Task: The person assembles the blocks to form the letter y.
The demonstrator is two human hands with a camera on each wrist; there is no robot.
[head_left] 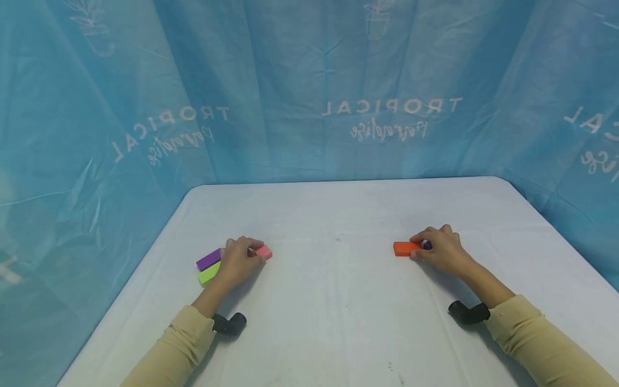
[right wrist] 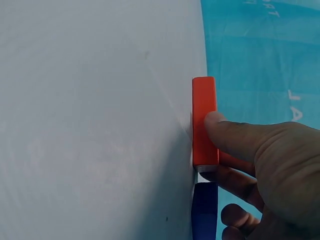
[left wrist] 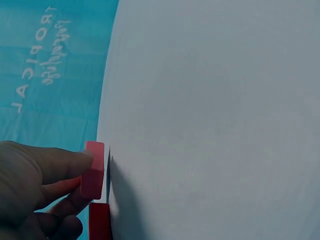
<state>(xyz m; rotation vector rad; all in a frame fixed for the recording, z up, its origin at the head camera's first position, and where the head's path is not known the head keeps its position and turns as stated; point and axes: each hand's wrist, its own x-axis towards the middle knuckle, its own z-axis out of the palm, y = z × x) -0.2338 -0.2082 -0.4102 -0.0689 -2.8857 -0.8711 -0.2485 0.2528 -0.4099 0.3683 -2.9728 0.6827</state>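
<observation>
My left hand [head_left: 238,262] pinches a pink block [head_left: 264,251] between thumb and fingers, at the left of the table. The left wrist view shows this pink block [left wrist: 93,172] held on edge, with a red block [left wrist: 99,221] just below it. Beside that hand lie a purple block [head_left: 209,260] and a lime green block [head_left: 208,274], partly hidden by it. On the right, my right hand [head_left: 442,250] grips an orange block [head_left: 405,248] by thumb and fingertips. A dark blue block [right wrist: 205,210] sits just past the orange block's end, mostly covered by the hand in the head view.
A white cloth covers the table [head_left: 333,301]. Blue curtains [head_left: 290,107] with mirrored lettering hang along its back and sides. A black wrist mount sticks out below each hand, the left one [head_left: 231,324] and the right one [head_left: 468,313].
</observation>
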